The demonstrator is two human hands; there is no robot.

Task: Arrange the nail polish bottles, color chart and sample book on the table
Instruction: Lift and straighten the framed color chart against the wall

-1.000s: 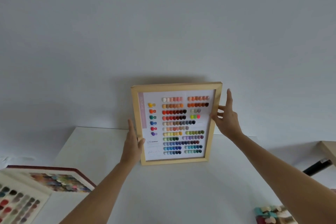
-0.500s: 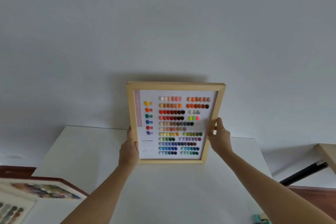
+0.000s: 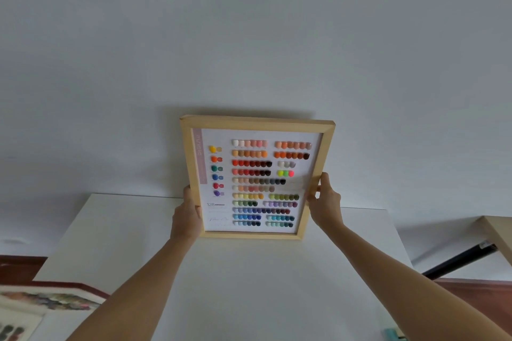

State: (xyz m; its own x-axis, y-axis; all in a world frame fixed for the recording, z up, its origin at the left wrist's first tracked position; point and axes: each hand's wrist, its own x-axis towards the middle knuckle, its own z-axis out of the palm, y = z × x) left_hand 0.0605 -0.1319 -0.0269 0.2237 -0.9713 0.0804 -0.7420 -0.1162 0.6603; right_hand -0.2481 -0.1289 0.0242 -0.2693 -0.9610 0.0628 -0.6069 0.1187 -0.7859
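A wooden-framed color chart (image 3: pixel 256 177) with rows of painted nail swatches stands upright at the back of the white table (image 3: pixel 221 285), against the wall. My left hand (image 3: pixel 186 219) grips its lower left edge. My right hand (image 3: pixel 324 202) grips its right edge, thumb on the front. The open sample book (image 3: pixel 47 302), with a dark red cover and colored swatches, lies at the table's front left, partly cut off. At the bottom right edge a teal bit of the nail polish bottles (image 3: pixel 393 334) shows.
A plain white wall (image 3: pixel 249 36) rises behind the table. A light wooden tabletop (image 3: pixel 498 235) with a black leg juts in at the right. Reddish-brown floor shows on both sides of the table.
Both hands went from open, touching the frame's sides, to gripping it. The chart's top tipped toward me and it shifted slightly left. The view rose, hiding most of the book and bottles.
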